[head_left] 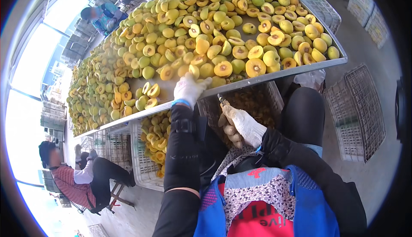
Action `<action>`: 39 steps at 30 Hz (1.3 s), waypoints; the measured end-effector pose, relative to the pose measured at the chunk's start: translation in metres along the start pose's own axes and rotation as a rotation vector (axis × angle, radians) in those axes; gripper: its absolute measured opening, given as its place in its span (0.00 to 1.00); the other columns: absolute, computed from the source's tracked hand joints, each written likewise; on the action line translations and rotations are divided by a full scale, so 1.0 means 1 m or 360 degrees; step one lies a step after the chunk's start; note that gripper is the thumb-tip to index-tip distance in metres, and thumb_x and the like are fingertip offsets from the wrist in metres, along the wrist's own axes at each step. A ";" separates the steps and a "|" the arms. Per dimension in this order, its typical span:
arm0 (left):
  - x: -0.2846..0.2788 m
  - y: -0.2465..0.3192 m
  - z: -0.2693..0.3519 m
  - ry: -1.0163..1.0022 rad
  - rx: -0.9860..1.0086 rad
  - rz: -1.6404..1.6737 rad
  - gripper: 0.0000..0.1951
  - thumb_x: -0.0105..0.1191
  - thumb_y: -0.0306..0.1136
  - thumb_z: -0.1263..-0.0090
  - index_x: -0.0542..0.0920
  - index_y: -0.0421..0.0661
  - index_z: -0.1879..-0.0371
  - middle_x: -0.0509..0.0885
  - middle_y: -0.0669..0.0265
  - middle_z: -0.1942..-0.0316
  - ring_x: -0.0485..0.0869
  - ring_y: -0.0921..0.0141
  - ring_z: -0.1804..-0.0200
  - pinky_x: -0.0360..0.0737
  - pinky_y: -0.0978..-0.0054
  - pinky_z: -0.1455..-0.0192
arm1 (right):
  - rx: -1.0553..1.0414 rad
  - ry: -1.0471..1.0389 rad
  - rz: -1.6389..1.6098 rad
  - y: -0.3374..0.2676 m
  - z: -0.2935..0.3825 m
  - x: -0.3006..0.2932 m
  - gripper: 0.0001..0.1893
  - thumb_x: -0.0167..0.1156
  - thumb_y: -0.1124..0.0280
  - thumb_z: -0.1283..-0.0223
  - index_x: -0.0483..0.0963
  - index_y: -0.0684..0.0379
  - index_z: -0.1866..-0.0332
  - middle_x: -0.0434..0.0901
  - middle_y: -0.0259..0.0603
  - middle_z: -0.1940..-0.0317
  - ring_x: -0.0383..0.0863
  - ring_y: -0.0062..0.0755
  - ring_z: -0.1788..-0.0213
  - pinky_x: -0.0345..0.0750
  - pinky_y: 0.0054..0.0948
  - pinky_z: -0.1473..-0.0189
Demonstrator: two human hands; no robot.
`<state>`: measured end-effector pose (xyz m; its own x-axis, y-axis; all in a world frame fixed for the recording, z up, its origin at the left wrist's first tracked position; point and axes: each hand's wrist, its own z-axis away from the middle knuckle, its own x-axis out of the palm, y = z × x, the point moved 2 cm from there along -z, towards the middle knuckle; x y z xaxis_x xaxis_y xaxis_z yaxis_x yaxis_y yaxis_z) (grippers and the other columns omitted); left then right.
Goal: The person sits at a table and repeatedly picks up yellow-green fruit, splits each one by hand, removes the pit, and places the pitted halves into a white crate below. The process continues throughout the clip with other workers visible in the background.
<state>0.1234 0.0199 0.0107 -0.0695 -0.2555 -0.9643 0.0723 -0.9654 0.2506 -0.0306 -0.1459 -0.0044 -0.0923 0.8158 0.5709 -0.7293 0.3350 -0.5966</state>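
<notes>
Halved and whole yellow-green stone fruits, apparently peaches, are heaped on a metal-rimmed sorting table. At the near rim my left hand, in a white glove, reaches over the fruit with thumb and fingers apart. Its fingertips are blurred against the fruit, and no piece shows clearly in its grasp. Below the rim, my right hand, gloved too, is closed around a small hand tool. The tool's metal tip points up toward the table edge; its handle is mostly hidden in the glove.
Under the table, a plastic crate holds fruit halves; another crate before my knees holds darker brownish bits. Stacked crates stand at right. A seated person is at left, another person beyond the table's far side.
</notes>
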 end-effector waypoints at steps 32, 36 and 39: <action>0.019 0.031 0.091 -0.0435 0.0086 0.3260 0.21 0.40 0.42 0.15 0.79 0.37 0.44 0.85 0.53 0.52 0.86 0.63 0.55 0.85 0.66 0.50 | -0.1237 0.0511 0.1129 -0.005 -0.023 -0.007 0.25 0.50 0.52 0.21 0.78 0.68 0.60 0.80 0.56 0.72 0.80 0.47 0.67 0.77 0.41 0.62; 0.024 0.034 0.094 -0.0157 0.0037 0.3058 0.21 0.44 0.46 0.17 0.80 0.38 0.50 0.86 0.56 0.59 0.85 0.64 0.60 0.85 0.69 0.56 | -0.1142 0.0450 0.1002 0.002 -0.028 -0.005 0.28 0.48 0.49 0.21 0.78 0.69 0.60 0.82 0.59 0.70 0.85 0.58 0.63 0.78 0.42 0.58; 0.030 0.037 0.094 -0.0043 -0.0083 0.3034 0.21 0.47 0.50 0.18 0.81 0.41 0.56 0.85 0.58 0.65 0.85 0.65 0.65 0.84 0.70 0.61 | -0.1035 0.0442 0.1044 0.004 -0.023 -0.001 0.29 0.47 0.48 0.21 0.79 0.70 0.57 0.83 0.60 0.67 0.86 0.56 0.59 0.78 0.41 0.54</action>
<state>0.0304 -0.0285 -0.0011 0.1138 -0.8261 0.5520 0.0861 0.5617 0.8229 -0.0173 -0.1347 -0.0206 -0.1234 0.9882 -0.0913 -0.0639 -0.0997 -0.9930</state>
